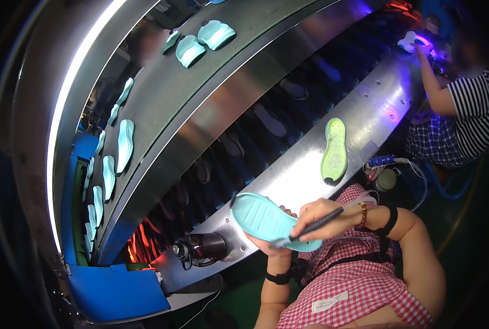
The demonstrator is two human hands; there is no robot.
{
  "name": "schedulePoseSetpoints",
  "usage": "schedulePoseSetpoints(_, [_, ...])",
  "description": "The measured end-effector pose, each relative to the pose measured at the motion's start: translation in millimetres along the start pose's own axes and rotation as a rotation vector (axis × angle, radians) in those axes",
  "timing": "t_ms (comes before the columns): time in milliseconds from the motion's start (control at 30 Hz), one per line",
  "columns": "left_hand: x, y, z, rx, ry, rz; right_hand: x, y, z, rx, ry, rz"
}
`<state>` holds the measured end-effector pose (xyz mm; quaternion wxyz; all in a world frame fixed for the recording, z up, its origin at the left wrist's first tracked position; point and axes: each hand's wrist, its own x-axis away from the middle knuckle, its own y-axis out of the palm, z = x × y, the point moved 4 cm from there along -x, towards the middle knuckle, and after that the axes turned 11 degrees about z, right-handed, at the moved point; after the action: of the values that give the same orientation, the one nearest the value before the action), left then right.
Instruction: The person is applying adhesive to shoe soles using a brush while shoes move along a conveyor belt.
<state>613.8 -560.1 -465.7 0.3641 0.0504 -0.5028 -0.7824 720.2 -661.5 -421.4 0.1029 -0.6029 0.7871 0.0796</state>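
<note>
My left hand [267,247] is closed around a light blue shoe sole [261,217], held tilted above the metal ledge with its ribbed inner side up. In my right hand [329,215] is a black-handled brush [322,223], its pale tip against the sole's near end. The bristles are too blurred to make out. A yellow-green shoe sole [334,151] with a dark end lies on the metal ledge [288,172], beyond my right hand.
A dark bottle [203,247] lies on the ledge at left. Light blue soles [125,145] rest along the curved conveyor belt [162,109]. Dark soles [270,120] sit in the lower channel. At right are a jar [386,179], tubing and a co-worker in a striped top [475,104].
</note>
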Motion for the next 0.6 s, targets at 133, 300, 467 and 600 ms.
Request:
schedulePoseSetpoints(133, [-6.8,-26.3,20.0,-0.154,0.227,0.128,7.3,-6.8,-5.7,-0.102,0.035,0.037])
schedulePoseSetpoints(300, [-9.7,1.6,29.6,-0.050,0.326,0.087,13.6,-5.0,-0.3,-0.025,-0.034,0.023])
schedulePoseSetpoints(467, [-2.4,7.3,39.7,-0.070,0.413,0.100,12.5,-15.6,9.5,-0.263,0.214,0.146])
schedulePoseSetpoints(600, [-7.4,12.3,43.4,-0.116,0.413,0.046,15.2,-10.0,5.0,-0.053,0.045,0.022])
